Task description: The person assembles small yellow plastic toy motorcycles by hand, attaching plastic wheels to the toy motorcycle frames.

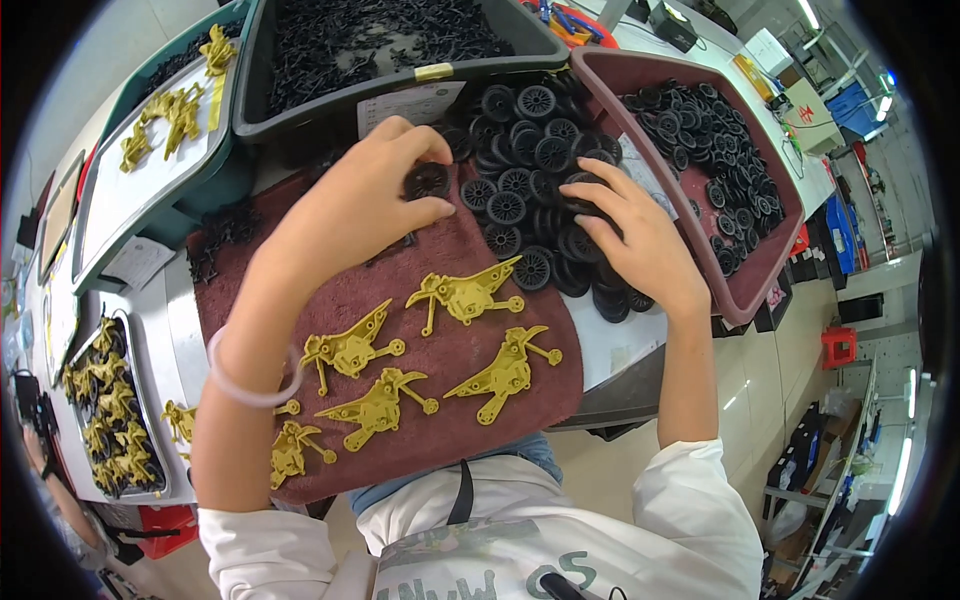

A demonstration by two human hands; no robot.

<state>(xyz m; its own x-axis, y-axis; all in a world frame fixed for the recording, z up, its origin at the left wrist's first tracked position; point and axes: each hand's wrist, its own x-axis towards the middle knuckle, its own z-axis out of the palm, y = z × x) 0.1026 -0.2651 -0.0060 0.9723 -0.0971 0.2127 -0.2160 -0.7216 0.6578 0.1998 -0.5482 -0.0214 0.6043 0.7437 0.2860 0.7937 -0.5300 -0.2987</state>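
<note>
My left hand (365, 190) pinches a small black spoked wheel (427, 180) between thumb and fingers, above the far part of the maroon cloth (540, 375). My right hand (635, 230) lies over the heap of black wheels (515, 185), fingers apart and touching it; what lies beneath the fingertips is partly hidden. On the cloth, several yellow plastic frames, shaped like motorcycle bodies, are spread out, one frame (465, 292) nearest the wheels and another (507, 372) below it. My left forearm partly covers the leftmost frames.
A dark bin (400, 90) of small black parts stands behind. A maroon bin (740, 280) of wheels is on the right. At left, yellow parts lie on a white board (110, 200); a metal tray (150, 440) holds yellow-and-black pieces. A person's arm (60, 490) shows far left.
</note>
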